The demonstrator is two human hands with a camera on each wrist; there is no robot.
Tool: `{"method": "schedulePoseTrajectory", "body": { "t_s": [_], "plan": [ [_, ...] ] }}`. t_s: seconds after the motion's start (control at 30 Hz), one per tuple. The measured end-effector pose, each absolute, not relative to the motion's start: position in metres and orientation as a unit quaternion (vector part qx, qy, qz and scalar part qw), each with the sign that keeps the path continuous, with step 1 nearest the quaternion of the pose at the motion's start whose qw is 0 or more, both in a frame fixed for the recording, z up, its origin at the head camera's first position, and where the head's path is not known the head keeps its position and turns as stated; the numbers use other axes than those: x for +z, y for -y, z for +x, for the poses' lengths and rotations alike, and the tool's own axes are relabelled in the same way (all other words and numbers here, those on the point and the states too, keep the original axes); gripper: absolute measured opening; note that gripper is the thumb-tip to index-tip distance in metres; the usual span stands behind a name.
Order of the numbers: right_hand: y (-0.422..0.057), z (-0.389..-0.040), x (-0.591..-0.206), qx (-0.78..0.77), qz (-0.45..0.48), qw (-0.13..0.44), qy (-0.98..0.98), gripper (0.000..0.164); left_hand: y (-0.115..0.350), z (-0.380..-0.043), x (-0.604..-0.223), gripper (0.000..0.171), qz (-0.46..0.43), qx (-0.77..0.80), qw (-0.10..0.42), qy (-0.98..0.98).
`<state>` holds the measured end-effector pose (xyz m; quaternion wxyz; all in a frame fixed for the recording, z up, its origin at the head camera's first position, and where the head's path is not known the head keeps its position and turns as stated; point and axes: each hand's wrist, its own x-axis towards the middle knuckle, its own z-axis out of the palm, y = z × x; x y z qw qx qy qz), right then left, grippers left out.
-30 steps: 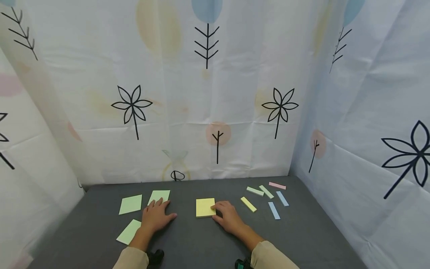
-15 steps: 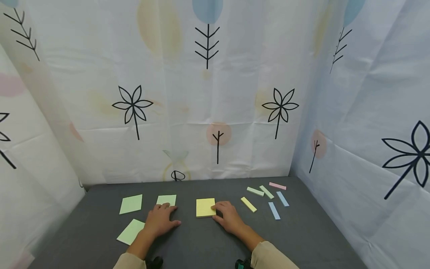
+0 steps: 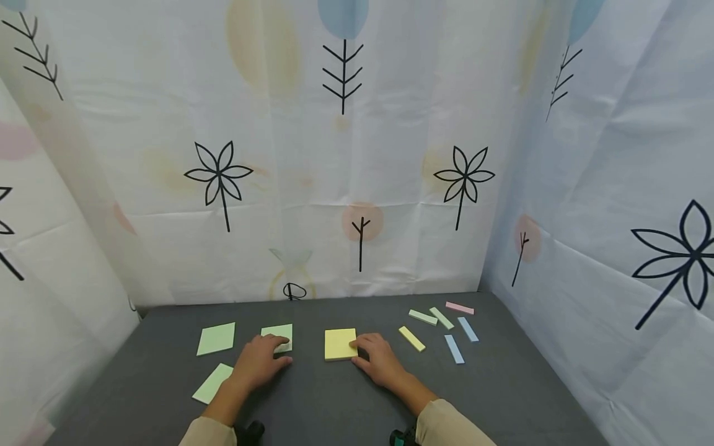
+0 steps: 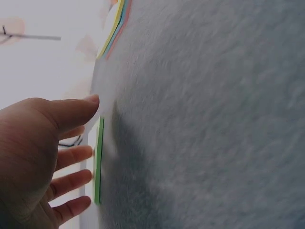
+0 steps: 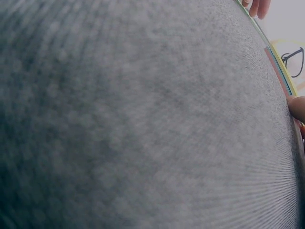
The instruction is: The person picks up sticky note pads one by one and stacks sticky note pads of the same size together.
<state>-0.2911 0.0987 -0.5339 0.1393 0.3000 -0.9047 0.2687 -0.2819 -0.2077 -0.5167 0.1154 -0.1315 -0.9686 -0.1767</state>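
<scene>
My left hand (image 3: 258, 361) lies at the near left side of a square green sticky-note pad (image 3: 269, 331), its fingers extended and spread. In the left wrist view the fingertips touch or nearly touch the top of that green pad (image 4: 98, 162), while the thumb stands apart from it. To the right is a square yellow-topped stack of sticky notes (image 3: 338, 344), with blue and red layers showing under the yellow in the left wrist view. My right hand (image 3: 382, 360) holds this stack at its right edge between thumb and curled fingers. Only its thumb and a bit of finger show in the right wrist view.
Two more green square pads lie left, one farther back (image 3: 215, 339) and one nearer (image 3: 212, 384), partly behind the left forearm. Several narrow strips lie at the right, including a yellow strip (image 3: 411, 339) and a pink strip (image 3: 460, 308). Patterned curtains (image 3: 312, 186) surround the grey table (image 3: 323, 409).
The green pad under my left hand has slid right, closer to the yellow stack. My left hand moved right with it, then back left a little. The right hand stays put.
</scene>
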Motion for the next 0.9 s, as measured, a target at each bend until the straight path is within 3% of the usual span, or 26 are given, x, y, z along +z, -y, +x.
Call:
{"method": "schedulePoseTrajectory", "body": {
  "t_s": [0.4,0.9],
  "plan": [
    [-0.1,-0.292,-0.535,0.27,0.302,0.141,0.903,0.029,0.219,-0.279,-0.515,0.032,-0.09,-0.174,0.149,0.969],
    [-0.097,-0.291,-0.534,0.269,0.299,0.142,0.905,0.029,0.202,-0.276,-0.517,0.031,-0.113,-0.179,0.161,0.964]
  ]
}}
